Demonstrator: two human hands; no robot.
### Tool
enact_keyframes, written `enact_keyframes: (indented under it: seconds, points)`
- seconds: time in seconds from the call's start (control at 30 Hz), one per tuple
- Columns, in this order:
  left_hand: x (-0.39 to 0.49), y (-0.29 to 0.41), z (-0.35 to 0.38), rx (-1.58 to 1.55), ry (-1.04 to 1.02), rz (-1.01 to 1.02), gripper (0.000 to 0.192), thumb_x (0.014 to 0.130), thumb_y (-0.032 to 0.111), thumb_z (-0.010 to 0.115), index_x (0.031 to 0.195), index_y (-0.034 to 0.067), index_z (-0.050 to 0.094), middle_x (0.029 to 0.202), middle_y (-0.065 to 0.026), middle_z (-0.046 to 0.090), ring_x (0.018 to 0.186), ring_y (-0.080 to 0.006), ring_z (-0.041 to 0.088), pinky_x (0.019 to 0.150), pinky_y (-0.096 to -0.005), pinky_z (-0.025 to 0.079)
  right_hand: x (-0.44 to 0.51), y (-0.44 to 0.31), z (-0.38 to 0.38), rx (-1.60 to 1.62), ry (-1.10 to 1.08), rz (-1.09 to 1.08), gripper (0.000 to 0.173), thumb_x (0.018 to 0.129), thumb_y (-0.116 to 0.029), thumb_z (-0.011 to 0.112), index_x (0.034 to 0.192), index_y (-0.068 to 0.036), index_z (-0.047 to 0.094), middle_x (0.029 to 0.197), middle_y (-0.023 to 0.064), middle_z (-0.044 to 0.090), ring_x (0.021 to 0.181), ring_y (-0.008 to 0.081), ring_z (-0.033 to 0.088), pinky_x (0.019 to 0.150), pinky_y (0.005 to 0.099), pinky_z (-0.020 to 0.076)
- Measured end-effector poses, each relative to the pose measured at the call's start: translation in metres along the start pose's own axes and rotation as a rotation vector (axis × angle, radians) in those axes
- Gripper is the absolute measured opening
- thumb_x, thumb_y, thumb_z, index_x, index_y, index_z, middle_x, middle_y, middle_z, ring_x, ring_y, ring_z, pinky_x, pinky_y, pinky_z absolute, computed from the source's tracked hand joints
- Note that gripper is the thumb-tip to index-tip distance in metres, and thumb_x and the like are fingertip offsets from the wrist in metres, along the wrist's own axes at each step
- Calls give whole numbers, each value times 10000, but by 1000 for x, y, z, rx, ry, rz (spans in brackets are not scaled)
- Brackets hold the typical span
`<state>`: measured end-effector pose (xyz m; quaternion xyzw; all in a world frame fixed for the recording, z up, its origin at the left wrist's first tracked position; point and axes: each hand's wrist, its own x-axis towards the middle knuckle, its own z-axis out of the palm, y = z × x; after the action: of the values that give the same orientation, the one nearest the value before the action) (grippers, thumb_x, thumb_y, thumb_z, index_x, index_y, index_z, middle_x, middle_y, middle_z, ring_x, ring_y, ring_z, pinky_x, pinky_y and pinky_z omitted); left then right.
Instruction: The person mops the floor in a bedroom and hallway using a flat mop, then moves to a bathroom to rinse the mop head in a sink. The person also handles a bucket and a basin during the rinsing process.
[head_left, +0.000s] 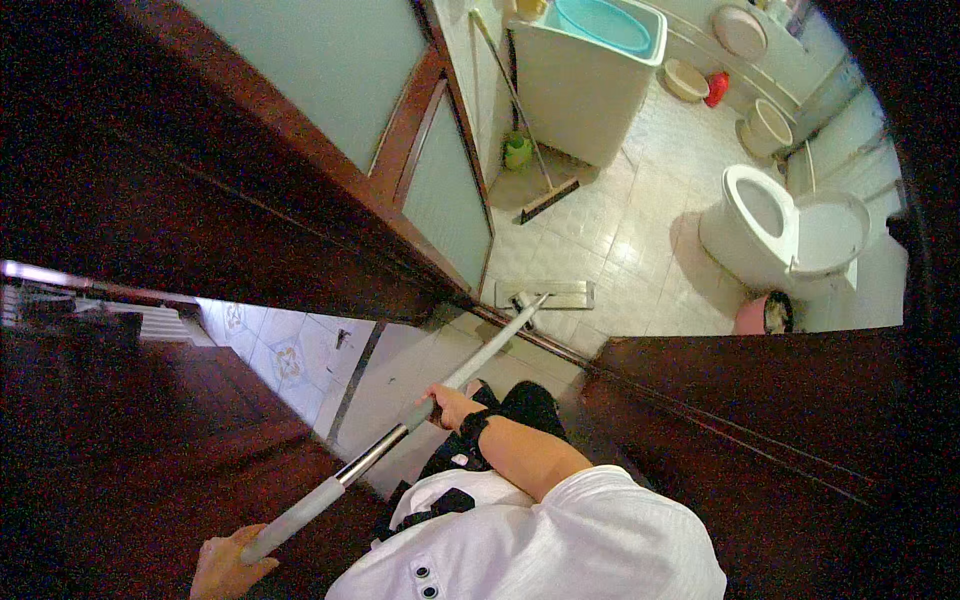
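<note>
A flat mop's telescopic handle (491, 346) runs diagonally from the lower left up to its wide flat head (577, 295). The head lies on the tiled bathroom floor just past the door threshold. My right hand (450, 409), with a dark band at the wrist, is wrapped around the grey grip midway along the pole. At the pole's top end, my left hand (229, 564) holds the light grey end grip. A bare metal section (371, 455) of the pole shows between my two hands.
A brown-framed glass door (442, 180) stands left of the opening, a dark wooden panel (720, 397) right. Inside are a floor squeegee (551, 201), a white tub (585, 90) holding a blue basin (604, 22), a toilet (750, 225) with raised lid and a pink bin (752, 315).
</note>
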<state>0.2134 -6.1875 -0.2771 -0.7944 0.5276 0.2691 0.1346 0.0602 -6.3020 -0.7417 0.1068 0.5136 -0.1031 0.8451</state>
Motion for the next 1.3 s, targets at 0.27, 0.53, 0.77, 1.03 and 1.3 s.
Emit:
enact_keyframes:
  seconds: [0.27,0.53,0.77,1.03,1.3]
  points:
    - [56,-4,-22,331,-23,98,461,591,281,736,1002,129,591,745,-112,633,681,-294,616,638,-381,487,-13,-56,25,191,1,-80,165,807,-234,479,842,-73,494,726,77,558,604,214,518,543,328,484]
    - [101,67,-18,390,158,461,467,636,302,715,1049,148,559,791,-95,633,714,-287,616,651,-400,473,-48,-165,-13,391,126,-142,169,783,-113,490,884,-13,398,650,99,475,578,237,526,554,369,493]
    - [174,215,-24,217,-106,144,473,644,358,707,1059,181,566,830,-99,636,745,-272,621,681,-387,475,-83,-311,-93,485,81,-191,93,793,-87,463,850,-15,446,638,93,486,541,225,510,533,343,487]
    - [227,372,-46,179,-58,103,443,640,357,714,1020,171,583,730,-119,635,647,-270,626,620,-369,484,-119,-451,-162,273,96,-220,118,857,-138,415,843,-24,391,609,75,484,555,180,515,551,328,464]
    - [262,415,-46,200,-74,86,432,656,359,679,1049,211,578,754,-111,637,644,-259,624,583,-365,468,-99,-515,-190,243,180,-177,174,831,-176,441,746,-26,467,707,102,581,550,166,422,551,318,403]
